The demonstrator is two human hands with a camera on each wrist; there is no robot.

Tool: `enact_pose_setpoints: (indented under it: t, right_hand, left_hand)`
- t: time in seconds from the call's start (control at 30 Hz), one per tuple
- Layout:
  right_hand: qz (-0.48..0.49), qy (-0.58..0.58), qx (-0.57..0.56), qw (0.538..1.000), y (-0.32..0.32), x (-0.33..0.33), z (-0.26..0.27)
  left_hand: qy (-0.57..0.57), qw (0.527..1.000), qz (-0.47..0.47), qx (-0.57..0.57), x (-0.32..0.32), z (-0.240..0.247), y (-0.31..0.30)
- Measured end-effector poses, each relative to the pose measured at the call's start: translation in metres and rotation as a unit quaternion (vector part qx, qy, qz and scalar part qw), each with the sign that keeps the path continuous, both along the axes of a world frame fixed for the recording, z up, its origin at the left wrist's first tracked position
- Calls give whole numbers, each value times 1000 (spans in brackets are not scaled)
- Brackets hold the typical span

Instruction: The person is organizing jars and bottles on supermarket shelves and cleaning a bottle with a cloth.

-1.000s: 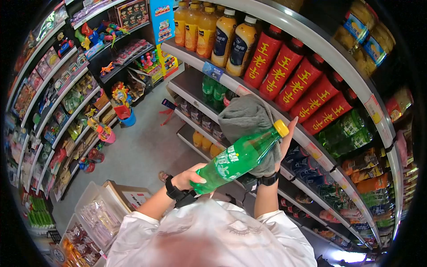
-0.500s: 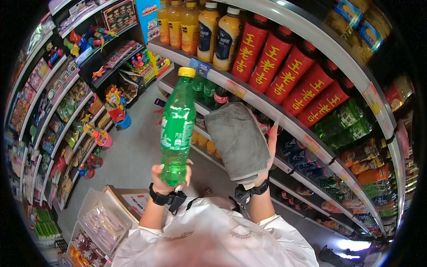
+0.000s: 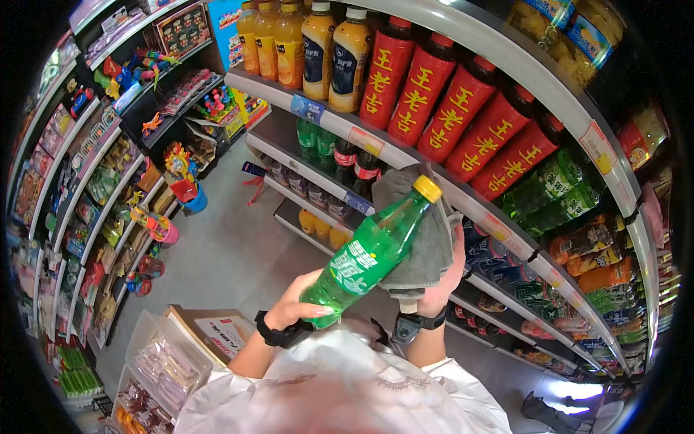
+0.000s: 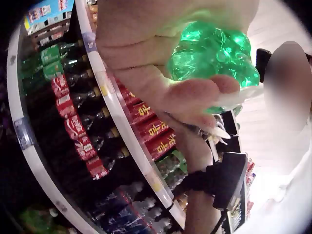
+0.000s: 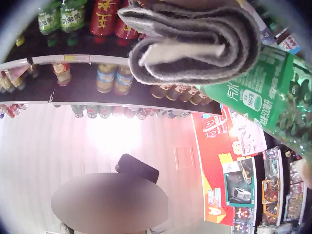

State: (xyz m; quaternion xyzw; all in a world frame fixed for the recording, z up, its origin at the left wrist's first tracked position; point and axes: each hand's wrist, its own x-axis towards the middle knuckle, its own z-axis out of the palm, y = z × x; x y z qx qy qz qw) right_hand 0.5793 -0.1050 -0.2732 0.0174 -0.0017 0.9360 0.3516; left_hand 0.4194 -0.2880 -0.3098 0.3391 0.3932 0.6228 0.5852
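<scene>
In the head view my left hand [image 3: 293, 300] grips a green plastic soda bottle [image 3: 361, 260] near its base. The bottle tilts up to the right, its yellow cap [image 3: 428, 189] topmost. A folded grey cloth [image 3: 428, 253] lies behind the bottle's upper part, held in my right hand [image 3: 444, 288]; most of that hand's fingers are hidden behind the cloth. The left wrist view shows the ridged bottle base [image 4: 214, 53] between thumb and fingers. In the right wrist view the cloth's layered edge [image 5: 195, 51] overlaps the bottle's label [image 5: 256, 90].
A drinks shelf curves along the right, with red bottles [image 3: 426, 98] and orange juice bottles [image 3: 267, 43] on its upper tier. Cola bottles [image 3: 366, 168] stand a tier lower. Toy shelves [image 3: 87, 210] line the left, and a clear plastic bin [image 3: 148, 318] is at lower left.
The bottle was tilted against the cloth, then stood upright away to the left, and is now tilted back over the cloth. The view has shifted slightly along the shelf.
</scene>
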Motion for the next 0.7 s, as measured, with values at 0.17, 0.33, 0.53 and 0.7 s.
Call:
enact_pose_setpoints:
  t: [0.17, 0.33, 0.53, 0.7]
  right_hand:
    - [-155, -127, 138, 970, -3, 13, -56]
    - [-101, -56, 139, 983, -32, 16, -27]
    - [-2, -219, 240, 946, -40, -5, -55]
    - [117, -253, 351, 894, -55, -33, -27]
  left_hand:
    - [-87, 995, -49, -5, 2, -6, -1]
    - [-144, 989, -38, 2, 10, -16, -12]
    - [-213, 975, -39, 44, 21, -20, -49]
    - [-306, 948, -62, 62, 18, -27, -86]
